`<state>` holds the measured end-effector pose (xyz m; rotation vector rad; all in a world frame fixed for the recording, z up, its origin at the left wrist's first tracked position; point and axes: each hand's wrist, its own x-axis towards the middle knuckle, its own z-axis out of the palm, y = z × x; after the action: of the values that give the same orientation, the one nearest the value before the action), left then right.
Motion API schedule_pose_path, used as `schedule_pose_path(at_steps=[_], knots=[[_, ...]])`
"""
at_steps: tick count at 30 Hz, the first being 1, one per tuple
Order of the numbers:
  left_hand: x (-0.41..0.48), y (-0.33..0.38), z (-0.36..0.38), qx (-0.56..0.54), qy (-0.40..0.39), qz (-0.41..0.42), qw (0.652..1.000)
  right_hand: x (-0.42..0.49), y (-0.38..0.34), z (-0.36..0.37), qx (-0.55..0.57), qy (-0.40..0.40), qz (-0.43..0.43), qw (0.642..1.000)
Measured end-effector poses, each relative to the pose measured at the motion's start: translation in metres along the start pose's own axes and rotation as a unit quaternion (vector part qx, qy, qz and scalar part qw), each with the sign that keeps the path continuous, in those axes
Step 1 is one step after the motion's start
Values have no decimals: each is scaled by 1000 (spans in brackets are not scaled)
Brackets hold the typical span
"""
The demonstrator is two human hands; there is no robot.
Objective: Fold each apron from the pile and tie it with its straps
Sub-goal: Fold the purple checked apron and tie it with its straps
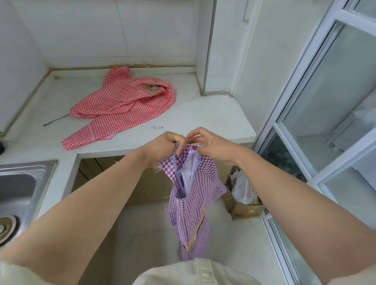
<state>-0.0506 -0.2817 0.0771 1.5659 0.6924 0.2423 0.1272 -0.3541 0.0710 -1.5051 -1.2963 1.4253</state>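
At the far left the sink (6, 186) sits sunk into the desk (206, 121), and it is the first hazard: any cloth laid down carelessly at that end could slide into the basin. Just right of it, 1 red checked apron (122, 108) lies crumpled and unfolded on the desk, with a thin striped strap (56, 120) trailing toward the sink side, where it could snag or be dragged. The left hand (164, 145) has its fingers curled around a bunch of the top edge of the purple checked apron (192, 187). This apron hangs off the desk, in the air above the floor, twisted and gathered instead of flat. The right hand (211, 146), close beside the left, pinches the same top edge between thumb and forefinger. Both grips are small, so a slip would likely drop the apron to the floor, near the plastic bag (244, 189) in its box. Folding it while it hangs bunched would probably lock in creases, and its straps, not clearly visible here, could get trapped inside.
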Motion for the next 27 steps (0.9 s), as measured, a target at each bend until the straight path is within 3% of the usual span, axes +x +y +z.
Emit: schedule_pose_path(at_steps=[5, 9, 15, 22, 27], knots=[[0, -4, -3, -4, -13, -12, 1000, 2, 5, 1, 31, -66, 87, 994], [-2, -5, 0, -36, 18, -12, 999, 1, 8, 4, -67, -37, 94, 993], [-4, -17, -9, 34, 204, 46, 977, 1, 18, -6, -85, 72, 112, 987], [-11, -25, 1, 157, 47, -45, 985, -5, 17, -6, -77, 91, 115, 986], [-7, -30, 4, 258, 79, -24, 963, -11, 16, -7, -93, 110, 119, 982]])
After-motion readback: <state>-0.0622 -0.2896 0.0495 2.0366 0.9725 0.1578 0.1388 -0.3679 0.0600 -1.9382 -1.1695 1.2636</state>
